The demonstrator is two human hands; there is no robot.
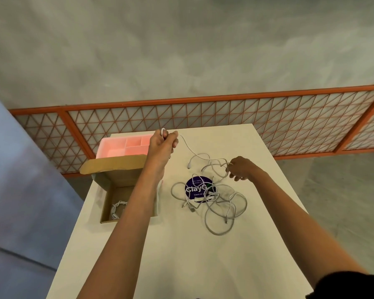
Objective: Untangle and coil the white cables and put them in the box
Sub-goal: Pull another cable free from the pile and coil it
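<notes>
Head view: the left grip (163, 145), raised above the desk (181, 255), is curled round the end of a white cable (189, 148). The right grip (240, 169) pinches a strand of the tangle (209, 196), which lies on the desk right of the open box (117, 182). A coil (117, 209) lies inside the box.

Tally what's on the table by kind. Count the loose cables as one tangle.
Box: 1
Pink tray: 1
Purple sticker: 1
Coiled cable, in box: 1
Cable tangle: 1
Total: 5
</notes>
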